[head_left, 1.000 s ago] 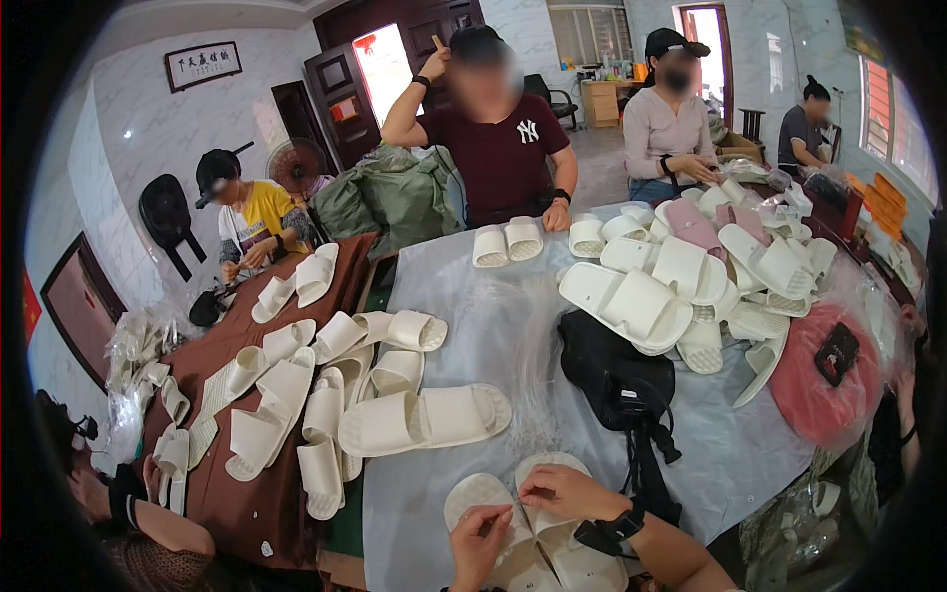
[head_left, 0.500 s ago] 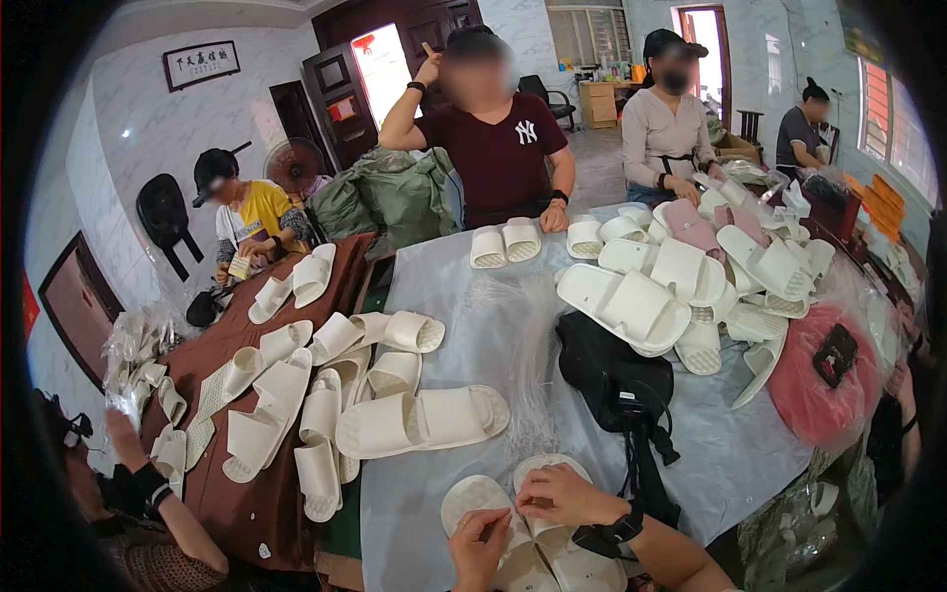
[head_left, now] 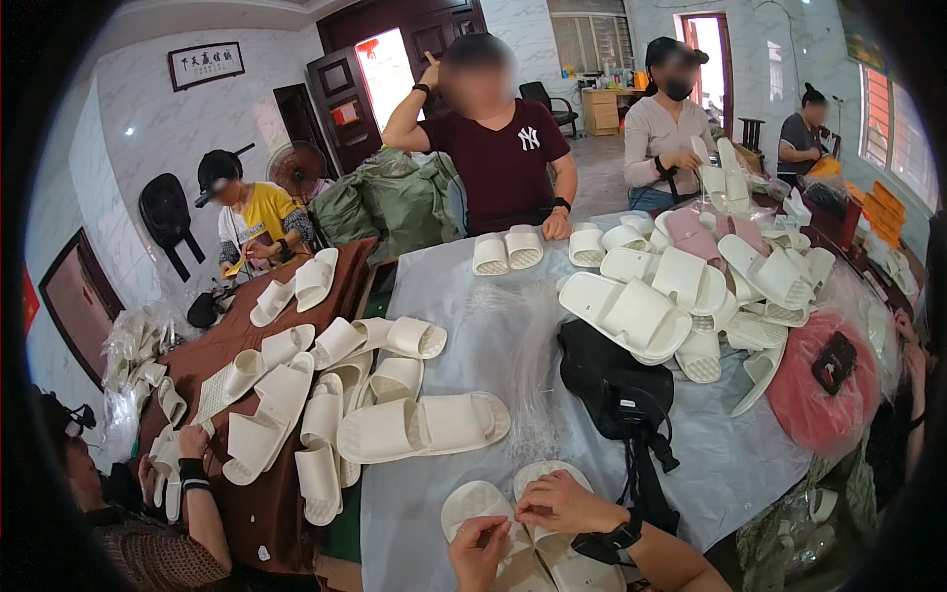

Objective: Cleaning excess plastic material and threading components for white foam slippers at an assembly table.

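Note:
A pair of cream slippers (head_left: 470, 500) lies side by side at the near edge of the table, under my hands. My left hand (head_left: 479, 551) is over the left slipper, thumb and forefinger pinched together. Fingertips also pinched, my right hand (head_left: 564, 505) reaches in from the right, above the gap between the two slippers. The fingertips of both hands nearly meet. Whatever thin thing they pinch is too small to make out. A loose bundle of clear plastic strands (head_left: 528, 370) lies on the grey table cover just beyond.
More cream slippers (head_left: 424, 426) spread to the left, some on a brown cloth (head_left: 281, 513). A slipper heap (head_left: 681, 271), a black bag (head_left: 612, 380) and a red plastic bag (head_left: 814, 405) occupy the right. Co-workers surround the table; one (head_left: 503, 158) stands opposite.
My hands have barely moved. The co-worker at near left has lowered a hand onto slippers. The masked co-worker at far right has lifted a pair of slippers.

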`<control>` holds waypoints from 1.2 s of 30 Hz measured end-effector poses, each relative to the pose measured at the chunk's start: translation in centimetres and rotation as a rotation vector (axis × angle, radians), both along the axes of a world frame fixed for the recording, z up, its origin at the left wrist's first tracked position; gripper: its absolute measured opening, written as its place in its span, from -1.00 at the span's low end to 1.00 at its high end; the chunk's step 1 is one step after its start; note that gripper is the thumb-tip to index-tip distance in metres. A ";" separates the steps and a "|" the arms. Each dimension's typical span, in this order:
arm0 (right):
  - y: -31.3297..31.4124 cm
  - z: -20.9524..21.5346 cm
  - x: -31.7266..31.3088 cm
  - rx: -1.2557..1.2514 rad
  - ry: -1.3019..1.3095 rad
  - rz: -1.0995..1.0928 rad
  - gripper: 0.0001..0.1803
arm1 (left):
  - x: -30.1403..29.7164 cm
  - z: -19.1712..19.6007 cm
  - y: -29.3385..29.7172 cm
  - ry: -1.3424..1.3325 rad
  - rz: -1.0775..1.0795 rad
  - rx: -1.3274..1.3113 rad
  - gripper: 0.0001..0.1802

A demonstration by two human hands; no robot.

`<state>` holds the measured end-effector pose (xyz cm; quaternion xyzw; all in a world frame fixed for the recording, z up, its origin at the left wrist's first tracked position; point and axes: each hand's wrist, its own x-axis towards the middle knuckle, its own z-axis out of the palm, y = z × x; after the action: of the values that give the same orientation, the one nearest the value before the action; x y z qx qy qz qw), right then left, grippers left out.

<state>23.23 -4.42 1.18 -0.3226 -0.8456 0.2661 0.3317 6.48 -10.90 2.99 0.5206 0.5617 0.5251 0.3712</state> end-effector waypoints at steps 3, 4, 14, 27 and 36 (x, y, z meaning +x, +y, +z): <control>0.1 0.2 -0.1 -0.020 0.005 -0.012 -0.86 | -0.2 -0.5 0.2 0.065 -0.038 0.078 -0.89; 0.0 0.3 -0.1 -0.032 0.012 -0.027 -0.85 | -0.1 -0.5 0.2 0.069 -0.043 0.093 -0.90; 0.1 0.1 0.0 -0.013 0.008 0.084 -0.82 | 0.1 0.7 0.0 0.098 -0.024 0.107 -0.91; 0.1 0.3 0.2 -0.146 0.028 0.096 -0.85 | 0.2 0.6 -0.1 0.176 -0.025 0.132 -0.92; 0.3 0.6 0.0 -0.140 0.034 0.088 -0.88 | -0.1 1.1 0.3 0.290 -0.037 0.178 -0.92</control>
<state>23.18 -4.17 1.77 -0.3029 -0.8325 0.3444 0.3107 6.40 -10.57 4.09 0.6321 0.5508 0.4851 0.2483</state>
